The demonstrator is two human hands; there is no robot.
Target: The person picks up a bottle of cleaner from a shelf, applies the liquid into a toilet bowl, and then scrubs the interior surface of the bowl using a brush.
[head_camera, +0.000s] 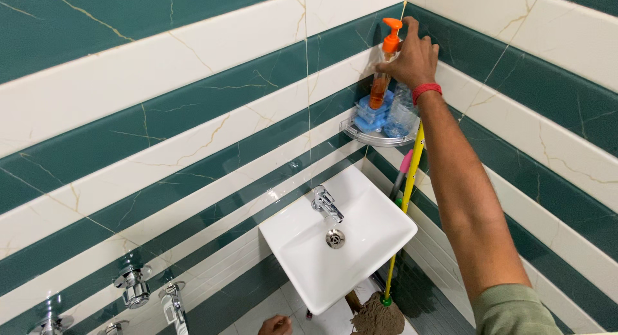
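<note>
Reaching up into the wall corner, the right hand (412, 58) closes around the neck of a clear pump bottle (381, 80) with an orange pump head and orange liquid in its lower part. The bottle stands upright on the corner shelf (380, 140), a small metal quarter-round tray fixed where the two tiled walls meet. A red band (426, 90) sits on the wrist.

Crowding the shelf: a blue soap box (372, 116) touching the bottle's base on the left, and a clear plastic bottle (402, 113) just beside on the right, partly behind the forearm. Little free room on the shelf; its front rim is open.

Below the shelf, a yellow mop handle (407, 187) leans in the corner, running down to a brown mop head (376, 319) on the floor; a pink-handled tool (402, 174) stands just beside it. A white square sink (341, 245) is mounted under the shelf, with a chrome tap (327, 205) and a round drain (335, 238); basin is bare.

More chrome valves (132, 287) are on the left wall, well apart. The left hand (275, 325) is only partly visible at the bottom edge; can't tell if it is open or closed.
</note>
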